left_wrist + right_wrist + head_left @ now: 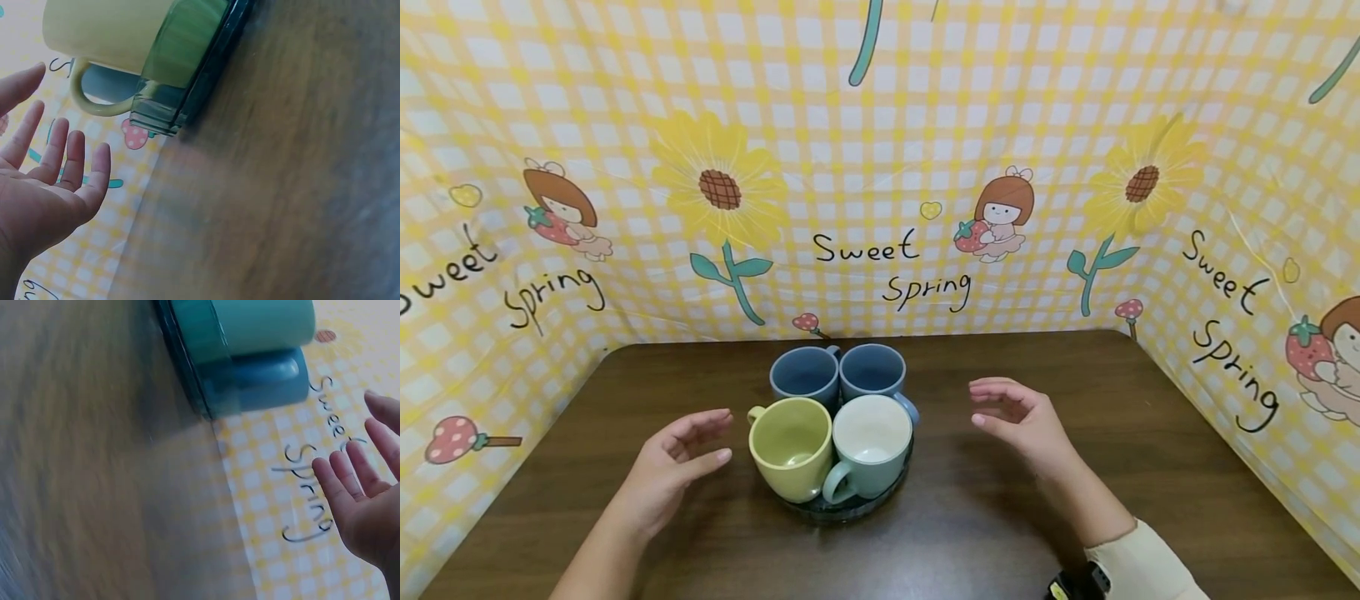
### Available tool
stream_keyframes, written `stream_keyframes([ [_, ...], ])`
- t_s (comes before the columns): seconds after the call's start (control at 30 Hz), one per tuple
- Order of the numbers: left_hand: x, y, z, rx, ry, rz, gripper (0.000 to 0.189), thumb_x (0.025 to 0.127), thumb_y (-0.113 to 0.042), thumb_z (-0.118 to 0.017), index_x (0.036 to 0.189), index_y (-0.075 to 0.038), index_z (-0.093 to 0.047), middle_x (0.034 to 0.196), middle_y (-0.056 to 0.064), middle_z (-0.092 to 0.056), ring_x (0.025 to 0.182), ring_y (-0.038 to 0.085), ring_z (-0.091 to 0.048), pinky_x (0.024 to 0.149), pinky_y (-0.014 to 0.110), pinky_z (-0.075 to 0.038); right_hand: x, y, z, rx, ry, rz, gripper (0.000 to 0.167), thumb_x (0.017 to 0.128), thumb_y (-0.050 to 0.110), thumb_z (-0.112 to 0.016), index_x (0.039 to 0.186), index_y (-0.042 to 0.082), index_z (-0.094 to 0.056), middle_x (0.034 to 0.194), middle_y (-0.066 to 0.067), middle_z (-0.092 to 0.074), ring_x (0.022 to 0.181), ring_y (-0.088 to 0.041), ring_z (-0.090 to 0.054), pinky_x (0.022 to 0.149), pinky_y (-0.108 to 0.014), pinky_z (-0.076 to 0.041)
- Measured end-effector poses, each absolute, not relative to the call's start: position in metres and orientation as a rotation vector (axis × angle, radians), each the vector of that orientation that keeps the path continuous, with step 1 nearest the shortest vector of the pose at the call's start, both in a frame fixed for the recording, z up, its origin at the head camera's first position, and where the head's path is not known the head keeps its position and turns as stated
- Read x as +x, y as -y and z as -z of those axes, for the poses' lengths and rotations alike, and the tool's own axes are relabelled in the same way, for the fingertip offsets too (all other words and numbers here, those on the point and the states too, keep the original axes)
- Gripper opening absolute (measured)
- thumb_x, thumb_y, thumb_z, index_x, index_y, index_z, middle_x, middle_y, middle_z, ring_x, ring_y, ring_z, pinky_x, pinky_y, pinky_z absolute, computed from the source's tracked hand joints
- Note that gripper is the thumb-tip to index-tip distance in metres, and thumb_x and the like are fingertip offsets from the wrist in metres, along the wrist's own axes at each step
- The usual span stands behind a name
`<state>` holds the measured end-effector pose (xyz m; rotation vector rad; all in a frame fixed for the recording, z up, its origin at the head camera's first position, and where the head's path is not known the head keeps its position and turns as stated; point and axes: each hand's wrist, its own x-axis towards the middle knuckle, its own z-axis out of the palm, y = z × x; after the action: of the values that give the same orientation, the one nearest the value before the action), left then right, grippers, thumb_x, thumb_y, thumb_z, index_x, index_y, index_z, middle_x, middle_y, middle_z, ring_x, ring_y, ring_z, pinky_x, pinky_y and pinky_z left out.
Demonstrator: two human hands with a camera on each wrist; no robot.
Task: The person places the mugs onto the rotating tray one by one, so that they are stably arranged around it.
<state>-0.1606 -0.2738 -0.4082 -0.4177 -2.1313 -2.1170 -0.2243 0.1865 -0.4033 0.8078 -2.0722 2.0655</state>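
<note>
A round tray [850, 510] with a see-through wall and dark base holds a yellow-green mug [790, 454] and a pale green, white-lined mug [874, 462] in front. Behind them stand a blue mug at left [805, 375] and another blue mug at right [872, 369]. Left of the tray, the left hand [673, 467] hovers with relaxed fingers, nearest the yellow-green mug's handle [103, 109] but apart from it. On the other side, the right hand [1022, 425] is held in the air, fingers loosely bent, touching nothing. Both palms face the mugs.
The dark wooden table [970, 533] has a rounded back edge. A yellow checked cloth [865, 167] with printed flowers and lettering surrounds it at the back and sides. A dark watch-like band [1078, 582] is at the right sleeve [1142, 562].
</note>
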Motion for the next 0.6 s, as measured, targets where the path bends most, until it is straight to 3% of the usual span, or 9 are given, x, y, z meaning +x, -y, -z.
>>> stream_keyframes([
  [0.3,-0.158,0.282,0.4,-0.451,2.252,1.997,0.049,0.087,0.01,-0.064,0.133,0.008,-0.048,0.128,-0.004,-0.057,0.117,0.014,-0.049,0.09,0.022,-0.051,-0.225,-0.212,0.39,0.894,2.125,-1.909,0.048,0.081,-0.014,-0.07,0.126,-0.013,-0.054,0.129,-0.013,-0.057,0.114,-0.017,-0.057,0.092,-0.038,-0.053],
  [0.6,-0.148,0.289,0.392,-0.275,2.472,1.719,0.048,0.094,-0.009,-0.065,0.139,-0.005,-0.048,0.129,-0.008,-0.053,0.118,0.01,-0.047,0.085,0.015,-0.047,-0.223,-0.239,0.384,0.839,2.309,-1.734,0.06,0.085,-0.005,-0.072,0.139,-0.004,-0.047,0.138,-0.002,-0.052,0.123,-0.015,-0.051,0.098,-0.031,-0.049],
])
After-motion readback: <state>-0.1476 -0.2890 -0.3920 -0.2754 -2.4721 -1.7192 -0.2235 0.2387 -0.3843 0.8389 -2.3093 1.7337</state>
